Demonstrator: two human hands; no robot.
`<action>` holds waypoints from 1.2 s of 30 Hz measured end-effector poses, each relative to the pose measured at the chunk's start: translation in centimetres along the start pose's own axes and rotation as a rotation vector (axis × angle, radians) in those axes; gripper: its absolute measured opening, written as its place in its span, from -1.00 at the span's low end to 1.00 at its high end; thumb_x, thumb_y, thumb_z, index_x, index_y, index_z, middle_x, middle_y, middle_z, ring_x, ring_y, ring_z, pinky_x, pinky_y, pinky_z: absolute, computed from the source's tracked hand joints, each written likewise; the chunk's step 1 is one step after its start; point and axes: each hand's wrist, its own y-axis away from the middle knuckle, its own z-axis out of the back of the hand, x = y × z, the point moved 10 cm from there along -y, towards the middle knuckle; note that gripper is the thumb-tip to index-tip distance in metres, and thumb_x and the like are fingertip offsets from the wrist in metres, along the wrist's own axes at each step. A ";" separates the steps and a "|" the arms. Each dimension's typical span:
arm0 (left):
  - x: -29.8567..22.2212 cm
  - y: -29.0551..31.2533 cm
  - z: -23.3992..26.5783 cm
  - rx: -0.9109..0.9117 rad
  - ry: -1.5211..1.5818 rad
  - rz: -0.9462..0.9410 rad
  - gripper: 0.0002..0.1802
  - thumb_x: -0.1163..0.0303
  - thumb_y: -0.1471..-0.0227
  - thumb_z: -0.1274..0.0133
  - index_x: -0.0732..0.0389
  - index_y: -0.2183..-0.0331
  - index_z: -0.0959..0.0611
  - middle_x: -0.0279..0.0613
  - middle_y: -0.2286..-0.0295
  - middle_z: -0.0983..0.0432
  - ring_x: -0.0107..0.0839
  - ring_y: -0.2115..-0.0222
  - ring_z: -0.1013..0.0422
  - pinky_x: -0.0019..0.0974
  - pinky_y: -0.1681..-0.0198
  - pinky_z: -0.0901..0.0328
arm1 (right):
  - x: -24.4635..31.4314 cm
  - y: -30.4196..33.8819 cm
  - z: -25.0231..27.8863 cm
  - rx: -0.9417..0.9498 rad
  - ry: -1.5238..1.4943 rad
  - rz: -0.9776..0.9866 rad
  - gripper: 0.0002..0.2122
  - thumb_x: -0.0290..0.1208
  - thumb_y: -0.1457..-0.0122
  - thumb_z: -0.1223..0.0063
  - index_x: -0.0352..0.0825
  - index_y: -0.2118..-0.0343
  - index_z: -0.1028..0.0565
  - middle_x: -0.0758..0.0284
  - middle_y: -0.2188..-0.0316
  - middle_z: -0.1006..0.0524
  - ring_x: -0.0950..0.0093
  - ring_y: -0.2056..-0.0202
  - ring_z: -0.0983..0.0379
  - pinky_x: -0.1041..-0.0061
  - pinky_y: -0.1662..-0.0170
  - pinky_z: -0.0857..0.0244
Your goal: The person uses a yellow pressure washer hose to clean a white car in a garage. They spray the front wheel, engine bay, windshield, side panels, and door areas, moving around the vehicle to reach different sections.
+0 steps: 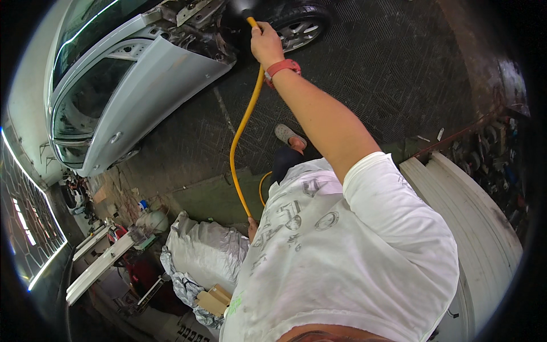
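A yellow hose (234, 149) runs in a long curve from beside my waist up to the car. My right hand (266, 45), with a red watch (285, 69) on its wrist, is stretched far forward, its fingers wrapped round the hose near its end. Pale spray (246, 5) shows at the tip, next to the dark wheel (297, 31). Down by my shirt, my left hand (252, 228) is closed on a lower stretch of the same hose; the shirt hides part of this hand.
A silver car (142, 94) with its front body parts off stands at the upper left. Dark textured flooring (387, 68) lies ahead. At my left are a crumpled silver cover (205, 251) and a cardboard piece (215, 299); long pale panels (461, 211) lie at my right.
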 end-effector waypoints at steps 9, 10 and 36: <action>-0.5 -0.4 1.9 -0.007 -0.016 0.029 -0.23 -0.31 -0.37 0.30 0.26 0.45 -0.45 -0.23 0.66 -0.25 -0.36 0.63 -0.20 -0.16 0.51 -0.18 | 9.4 -0.9 -8.4 0.429 0.088 0.175 -0.63 -0.25 -0.31 0.13 -0.28 0.04 -0.67 0.00 0.06 -0.63 -0.02 0.00 -0.55 0.11 -0.12 -0.42; -0.6 -0.4 2.2 -0.005 -0.015 0.035 -0.23 -0.31 -0.37 0.30 0.26 0.45 -0.45 -0.24 0.66 -0.25 -0.36 0.63 -0.20 -0.16 0.52 -0.18 | 11.0 -0.5 -9.0 0.436 0.093 0.220 -0.63 -0.26 -0.31 0.15 -0.29 0.04 -0.67 -0.01 0.06 -0.63 -0.02 0.00 -0.55 0.10 -0.12 -0.42; -35.0 -38.9 5.1 0.390 -0.285 -0.333 -0.22 -0.41 -0.31 0.29 0.19 0.44 -0.42 -0.29 0.67 -0.21 -0.38 0.66 -0.20 -0.17 0.53 -0.20 | -10.9 3.8 -12.9 -0.125 -0.268 -0.320 -0.73 -0.38 -0.33 0.07 -0.31 0.07 -0.65 -0.01 0.24 -0.66 0.01 0.17 -0.61 0.08 0.03 -0.45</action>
